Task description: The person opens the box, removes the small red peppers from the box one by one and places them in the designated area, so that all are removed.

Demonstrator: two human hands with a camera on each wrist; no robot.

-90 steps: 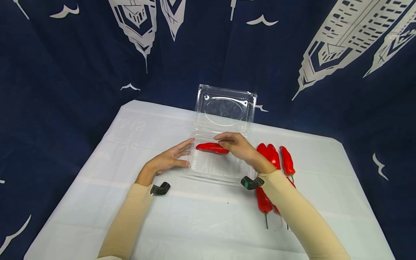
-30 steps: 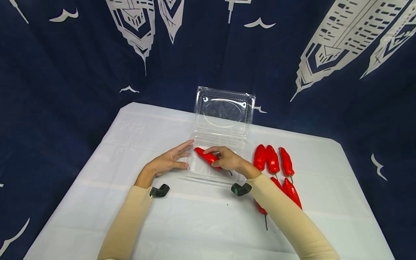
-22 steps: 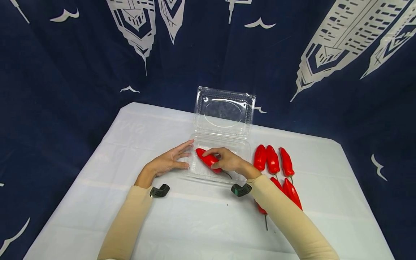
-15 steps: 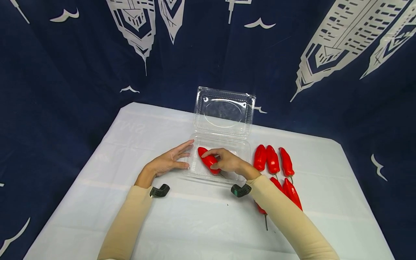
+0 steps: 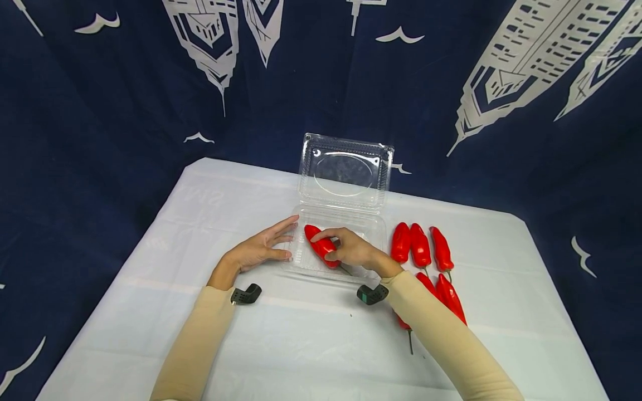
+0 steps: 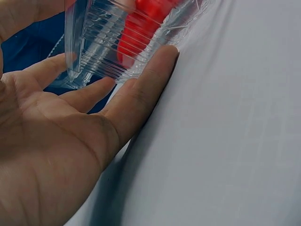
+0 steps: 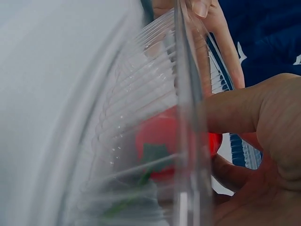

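A clear plastic clamshell box (image 5: 368, 225) lies on the table with its lid (image 5: 346, 167) raised at the back. Inside its base is a red chili pepper (image 5: 316, 236), set diagonally, stem end toward the front right. My right hand (image 5: 353, 248) pinches that pepper between thumb and fingers from the right. In the right wrist view its green cap and stem (image 7: 155, 155) show through the plastic wall. At the box's left side my left hand (image 5: 257, 250) has its fingers spread. The left wrist view shows those fingertips (image 6: 164, 54) against the ribbed wall.
To the right of the box lie several more red peppers (image 5: 420, 245), some partly hidden under my right forearm. The white-covered table (image 5: 301, 345) ends at a dark blue printed curtain (image 5: 125, 72) behind it.
Three seconds ago the pepper lay crosswise farther back in the base; now it is turned diagonally. My right hand has come forward and left with it. My left hand has stayed in place.
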